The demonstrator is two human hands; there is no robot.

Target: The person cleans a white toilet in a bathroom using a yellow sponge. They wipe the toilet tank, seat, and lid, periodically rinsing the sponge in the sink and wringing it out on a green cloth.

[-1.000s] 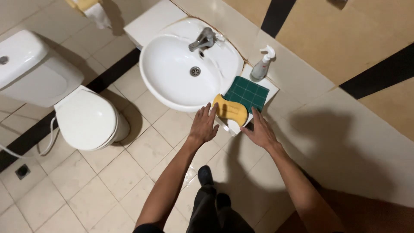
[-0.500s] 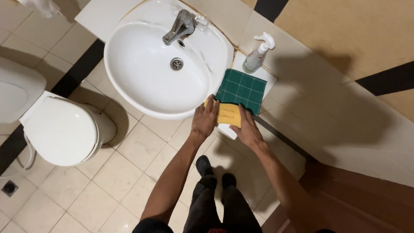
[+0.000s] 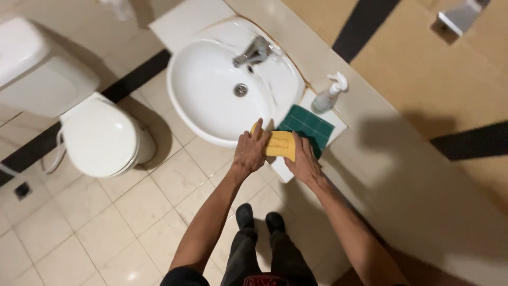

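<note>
Two hands meet on a yellow cloth [image 3: 280,145] that lies at the front edge of the white counter [image 3: 280,172], just right of the basin's rim. The left hand [image 3: 250,151] rests flat on the cloth's left end, fingers spread and pointing toward the basin, not curled around it. The right hand [image 3: 302,159] lies on the cloth's right end with its fingers bent over the fabric, pressing or pinching it; whether it truly grips cannot be told from this angle. Touching the cloth on its far side is a dark green cloth [image 3: 308,127] with a pale grid, spread flat on the counter. Beyond that, near the wall, stands a white spray bottle [image 3: 328,95], upright. To the left sits the round white sink [image 3: 211,95] with a metal faucet [image 3: 253,52] at its back and a drain in the bowl. Farther left, well apart, is a white toilet [image 3: 98,135] with its lid down. Below, the person's dark shoes stand on beige floor tiles [image 3: 106,228].
</note>
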